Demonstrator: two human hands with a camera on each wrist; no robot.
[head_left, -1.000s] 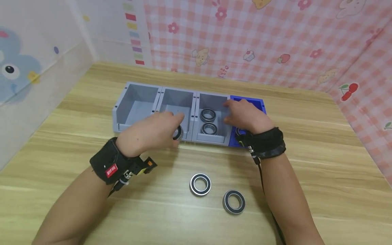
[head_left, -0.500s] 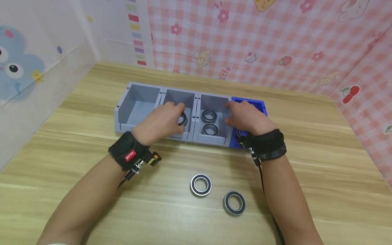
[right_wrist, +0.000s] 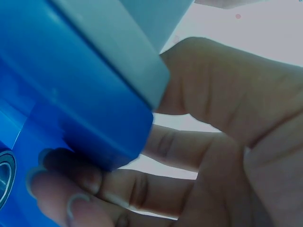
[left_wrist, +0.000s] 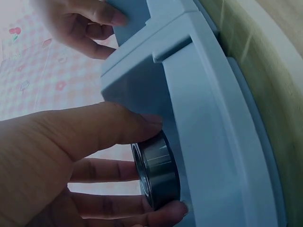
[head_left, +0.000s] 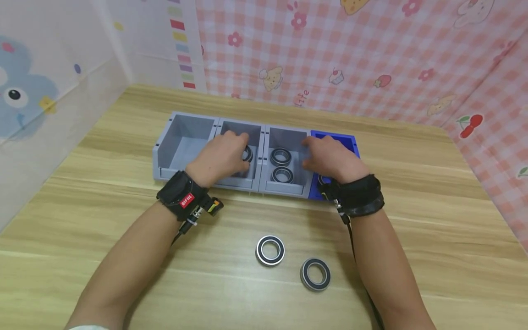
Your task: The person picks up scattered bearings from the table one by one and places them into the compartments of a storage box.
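My left hand (head_left: pixel 220 158) reaches into the second grey bin from the left. Its thumb and fingers pinch a ball bearing (left_wrist: pixel 162 172), which stands on edge close to the bin's front lip in the left wrist view. Over the wall (right_wrist: pixel 102 90) between the third grey bin and the blue bin, my right hand (head_left: pixel 336 158) grips with curled fingers, some of them on the blue side. The thumb's tip is hidden behind the wall in the right wrist view. Two bearings lie in the third grey bin (head_left: pixel 285 187), one behind the other.
Another bearing (right_wrist: pixel 4 163) lies in the blue bin (head_left: pixel 340 136). Two loose bearings rest on the wooden table (head_left: pixel 198 284) in front of the bins: a left one (head_left: pixel 270 262) and a right one (head_left: pixel 315 287). Patterned cloth (head_left: pixel 359 41) stands behind.
My left hand has carried its bearing forward, from over the second bin's front edge down into that bin. The right hand has stayed on the wall.
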